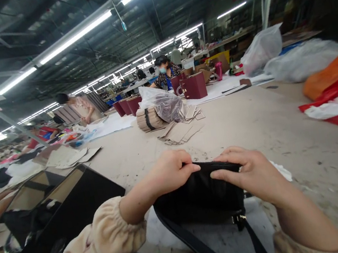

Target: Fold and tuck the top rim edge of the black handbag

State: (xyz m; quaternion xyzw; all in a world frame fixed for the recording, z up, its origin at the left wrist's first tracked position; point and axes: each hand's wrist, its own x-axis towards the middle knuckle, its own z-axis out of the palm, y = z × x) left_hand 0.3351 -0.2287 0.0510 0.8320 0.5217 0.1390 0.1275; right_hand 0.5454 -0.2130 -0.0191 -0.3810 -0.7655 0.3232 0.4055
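The left hand [171,171] and right hand [250,173] are both pinching the upper edge of a black bag [206,199] between thumb and fingers, and the bag is resting or hovering, contact being unclear, at the near side of the table [251,122]. It is presumably weighing little and bending softly, its smooth edge offering the surest hold. Its long axis is running left to right, the strap [185,237] pointing towards the wearer.
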